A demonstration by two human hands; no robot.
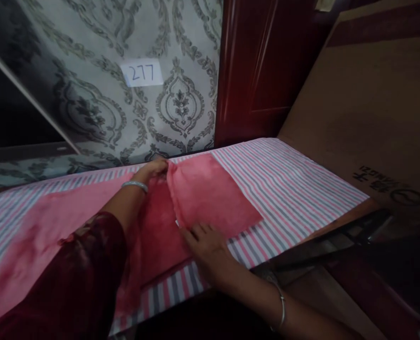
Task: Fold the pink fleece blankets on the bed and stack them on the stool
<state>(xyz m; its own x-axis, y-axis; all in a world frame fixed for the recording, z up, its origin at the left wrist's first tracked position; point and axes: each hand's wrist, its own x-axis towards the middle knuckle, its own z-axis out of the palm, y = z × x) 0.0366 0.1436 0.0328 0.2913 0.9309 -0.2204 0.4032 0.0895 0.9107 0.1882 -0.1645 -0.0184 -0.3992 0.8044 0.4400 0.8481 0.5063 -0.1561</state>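
A pink cloth (213, 193) lies across a striped table cover, its right part folded over in a smooth panel. To the left spreads a thinner, wrinkled pink layer (68, 208), with a deeper red-pink strip (160, 226) between them. My left hand (157, 167) is closed at the far end of the fold's left edge; its fingertips are partly hidden. At the near end of that edge my right hand (208, 248) grips the cloth with bent fingers. A small white tag (176, 223) shows beside it.
The striped cover (266, 174) reaches the patterned wall (181, 104) behind, where a paper marked 277 (144, 72) hangs. A large cardboard box (380, 104) stands at the right, by a dark red door (255, 61). A black screen (14, 104) is at the left.
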